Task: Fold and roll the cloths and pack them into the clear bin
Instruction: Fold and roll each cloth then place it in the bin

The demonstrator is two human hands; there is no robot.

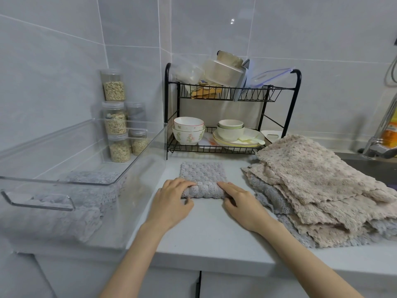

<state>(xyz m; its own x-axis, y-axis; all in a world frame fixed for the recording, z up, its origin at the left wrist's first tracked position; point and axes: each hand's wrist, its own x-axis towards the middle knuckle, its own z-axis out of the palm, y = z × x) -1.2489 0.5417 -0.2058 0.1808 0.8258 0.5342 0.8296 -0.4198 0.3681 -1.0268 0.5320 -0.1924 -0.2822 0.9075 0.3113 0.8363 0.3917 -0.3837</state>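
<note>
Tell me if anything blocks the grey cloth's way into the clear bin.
Nothing visible does. Bare counter lies between the cloth and the bin; only the bin's own wall must be cleared. Packed cloths inside leave room.

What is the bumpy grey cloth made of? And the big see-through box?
The grey cloth looks like soft, fluffy microfibre or fleece: matte, with puffy squares. The clear bin looks like hard, glossy plastic, perhaps acrylic: you see straight through it, and its edges shine.
</note>
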